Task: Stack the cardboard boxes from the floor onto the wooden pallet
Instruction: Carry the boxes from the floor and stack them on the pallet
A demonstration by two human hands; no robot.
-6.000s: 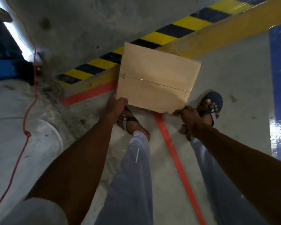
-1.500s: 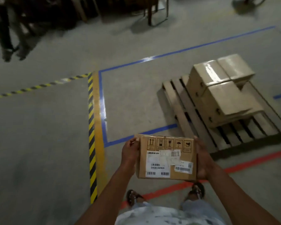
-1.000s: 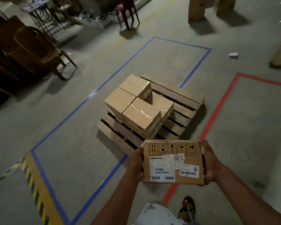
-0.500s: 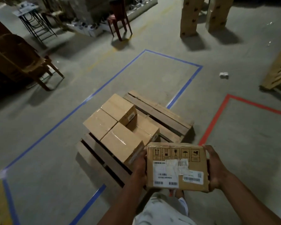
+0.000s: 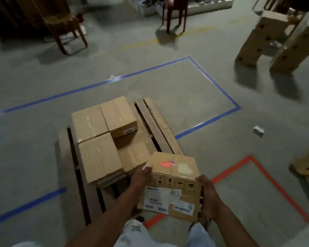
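Note:
I carry a cardboard box (image 5: 171, 186) with shipping labels and a red sticker on top, held in the air over the near right corner of the wooden pallet (image 5: 157, 125). My left hand (image 5: 141, 177) grips its left edge and my right hand (image 5: 208, 196) grips its right edge. Several plain cardboard boxes (image 5: 100, 139) stand stacked on the left part of the pallet, the upper ones side by side. A lower box (image 5: 134, 154) lies just beyond the carried one.
Blue tape (image 5: 219, 90) frames the pallet's floor area and red tape (image 5: 268, 177) marks a zone at right. A wooden chair (image 5: 64, 22) and a red stool (image 5: 175, 11) stand at the back, tall cardboard pieces (image 5: 257, 40) at far right. A small white scrap (image 5: 258, 130) lies on the floor.
I have come up to the pallet, which now lies right before my feet. The carried box has tilted so its top with the red sticker shows.

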